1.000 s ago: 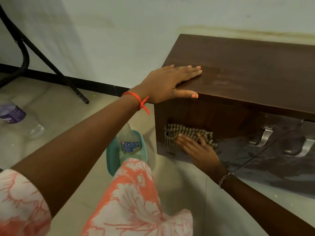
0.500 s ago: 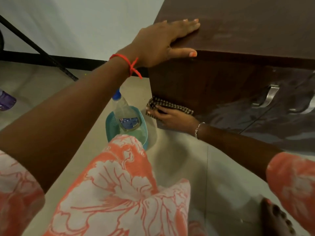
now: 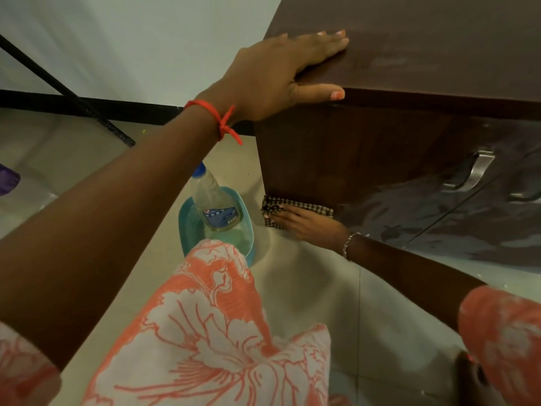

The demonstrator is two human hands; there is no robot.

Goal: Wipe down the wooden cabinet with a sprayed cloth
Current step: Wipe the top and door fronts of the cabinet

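Observation:
The dark brown wooden cabinet (image 3: pixel 380 148) fills the upper right. My left hand (image 3: pixel 281 71) lies flat on its top front-left corner, fingers straight, thumb along the front edge. Low on the cabinet's front, at the bottom left corner, my right hand (image 3: pixel 307 222) presses a checked cloth (image 3: pixel 295 208) against the wood with straight fingers. A clear spray bottle (image 3: pixel 213 206) with a blue cap lies in a teal basket (image 3: pixel 187 227) on the floor just left of the cabinet.
Two metal handles (image 3: pixel 474 174) sit on the glossy cabinet doors at right. A black stand leg (image 3: pixel 73 98) slants across the floor at upper left. A purple-labelled bottle (image 3: pixel 7 178) lies at the far left edge. My patterned orange clothing covers the foreground.
My right hand has slid the cloth down and left to the cabinet's bottom corner. My left hand stays on the top. The view has tilted down.

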